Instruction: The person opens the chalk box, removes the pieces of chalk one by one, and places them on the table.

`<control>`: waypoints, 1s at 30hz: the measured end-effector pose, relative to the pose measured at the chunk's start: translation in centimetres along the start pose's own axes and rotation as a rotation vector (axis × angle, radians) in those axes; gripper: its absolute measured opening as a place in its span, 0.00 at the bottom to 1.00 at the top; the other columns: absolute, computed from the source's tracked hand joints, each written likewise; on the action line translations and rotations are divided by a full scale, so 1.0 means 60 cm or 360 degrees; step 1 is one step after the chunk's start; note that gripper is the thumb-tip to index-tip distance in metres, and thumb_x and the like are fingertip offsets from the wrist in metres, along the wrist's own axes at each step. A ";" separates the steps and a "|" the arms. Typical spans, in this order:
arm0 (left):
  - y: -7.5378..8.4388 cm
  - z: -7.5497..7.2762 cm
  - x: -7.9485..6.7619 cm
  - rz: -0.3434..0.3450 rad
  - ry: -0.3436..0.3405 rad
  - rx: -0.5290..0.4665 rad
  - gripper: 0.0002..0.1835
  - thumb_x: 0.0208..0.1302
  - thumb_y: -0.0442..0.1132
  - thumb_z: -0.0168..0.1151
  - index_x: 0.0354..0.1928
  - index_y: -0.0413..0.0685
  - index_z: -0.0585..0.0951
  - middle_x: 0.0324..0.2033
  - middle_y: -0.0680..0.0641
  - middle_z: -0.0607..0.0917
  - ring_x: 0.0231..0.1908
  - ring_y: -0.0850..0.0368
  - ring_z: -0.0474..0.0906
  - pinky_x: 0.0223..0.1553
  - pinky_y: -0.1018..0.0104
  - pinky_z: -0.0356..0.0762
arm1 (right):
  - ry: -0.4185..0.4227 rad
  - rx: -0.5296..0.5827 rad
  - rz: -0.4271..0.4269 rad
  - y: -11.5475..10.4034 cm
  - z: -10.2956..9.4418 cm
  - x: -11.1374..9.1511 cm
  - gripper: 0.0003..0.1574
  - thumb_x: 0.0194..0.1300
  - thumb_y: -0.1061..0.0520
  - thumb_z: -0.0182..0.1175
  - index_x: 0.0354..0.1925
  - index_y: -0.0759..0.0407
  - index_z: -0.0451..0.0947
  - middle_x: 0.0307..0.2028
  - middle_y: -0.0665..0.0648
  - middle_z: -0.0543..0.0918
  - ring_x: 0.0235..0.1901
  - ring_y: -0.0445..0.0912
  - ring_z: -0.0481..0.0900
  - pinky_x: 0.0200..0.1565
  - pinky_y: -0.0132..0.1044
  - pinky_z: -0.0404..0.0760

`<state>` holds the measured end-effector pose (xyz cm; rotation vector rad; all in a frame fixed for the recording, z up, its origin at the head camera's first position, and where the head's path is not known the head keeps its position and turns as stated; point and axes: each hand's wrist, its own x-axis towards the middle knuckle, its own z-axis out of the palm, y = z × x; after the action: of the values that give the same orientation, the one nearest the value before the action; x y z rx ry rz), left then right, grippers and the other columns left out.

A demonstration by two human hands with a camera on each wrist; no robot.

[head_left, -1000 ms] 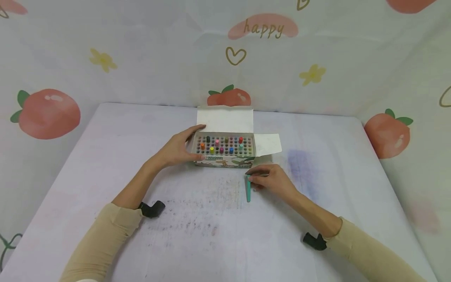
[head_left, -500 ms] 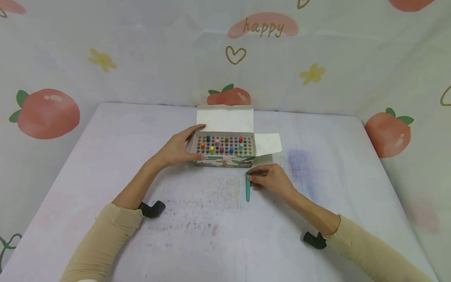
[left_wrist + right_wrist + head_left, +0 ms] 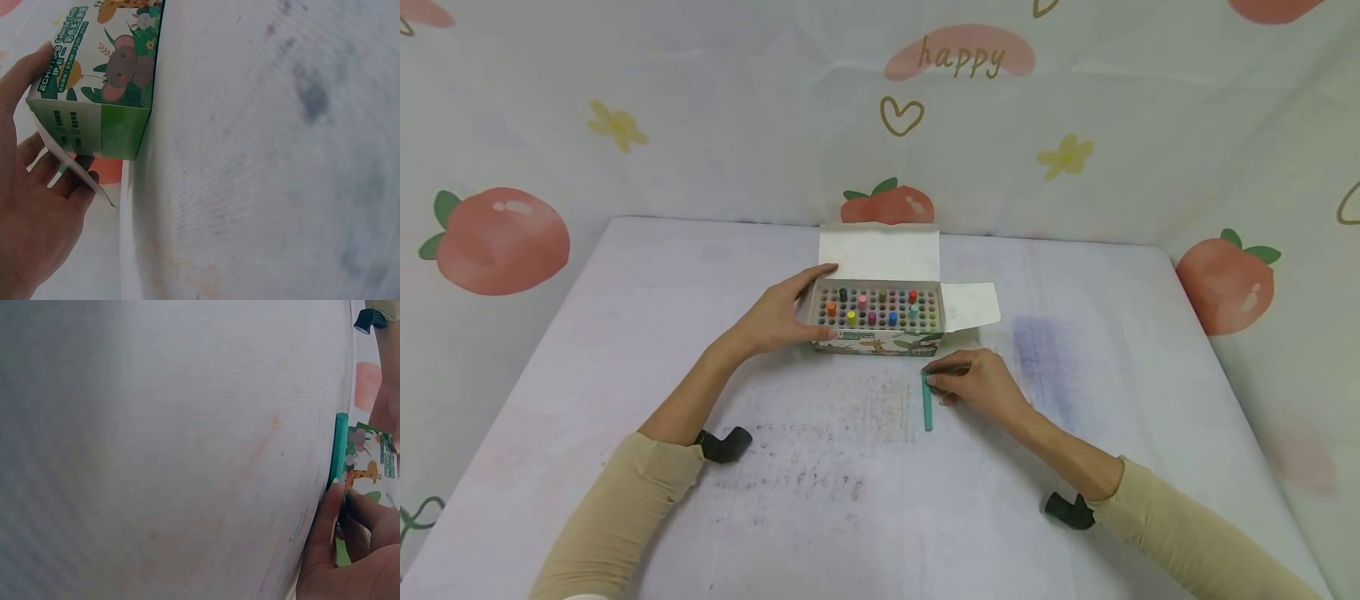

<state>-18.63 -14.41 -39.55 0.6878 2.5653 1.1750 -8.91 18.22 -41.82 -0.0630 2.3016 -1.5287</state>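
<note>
A printed cardboard chalk box (image 3: pixel 887 343) stands mid-table with its lid up; coloured stick ends show in some of the holes of its top. My left hand (image 3: pixel 771 317) grips its left end, thumb on the front face and fingers round the back. In the left wrist view a white side flap (image 3: pixel 75 165) lies between the fingers and the box. In front of the box's right corner, my right hand (image 3: pixel 977 383) pinches one end of a teal chalk stick (image 3: pixel 927 408), low over the table and pointing toward me. The right wrist view shows thumb and fingertips at that end.
The raised white lid (image 3: pixel 880 254) stands behind the box, and another flap (image 3: pixel 972 307) sticks out to its right. Blue smudges (image 3: pixel 1041 358) and dark specks mark the white table (image 3: pixel 820 525). A printed curtain (image 3: pixel 760 100) hangs behind the table.
The teal chalk stick's free end shifts very slightly in the right hand's pinch. Both hands and the box stay essentially where they were.
</note>
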 end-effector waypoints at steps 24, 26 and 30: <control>-0.002 0.003 0.001 0.0002 -0.0012 -0.0013 0.51 0.53 0.48 0.77 0.77 0.60 0.58 0.72 0.45 0.64 0.72 0.46 0.59 0.68 0.47 0.61 | 0.0020 -0.0097 -0.0160 -0.040 -0.010 -0.017 0.16 0.64 0.55 0.68 0.48 0.61 0.86 0.35 0.58 0.88 0.33 0.54 0.85 0.37 0.43 0.82; -0.001 0.003 0.001 -0.0002 -0.0012 -0.0013 0.51 0.53 0.48 0.77 0.77 0.60 0.58 0.71 0.45 0.65 0.71 0.46 0.59 0.68 0.47 0.61 | 0.0030 -0.0098 -0.0221 -0.043 -0.013 -0.016 0.16 0.64 0.55 0.69 0.48 0.62 0.86 0.36 0.58 0.88 0.34 0.55 0.85 0.38 0.43 0.82; -0.002 0.003 -0.001 -0.0001 -0.0009 -0.0019 0.52 0.53 0.48 0.77 0.77 0.59 0.58 0.71 0.45 0.65 0.71 0.46 0.60 0.68 0.47 0.61 | 0.0043 -0.0081 -0.0310 -0.051 -0.019 -0.014 0.15 0.64 0.57 0.68 0.47 0.62 0.85 0.37 0.58 0.88 0.36 0.57 0.86 0.39 0.46 0.82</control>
<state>-18.56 -14.38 -39.74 0.6870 2.5514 1.1855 -9.00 18.17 -38.42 -0.2893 2.4162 -1.5704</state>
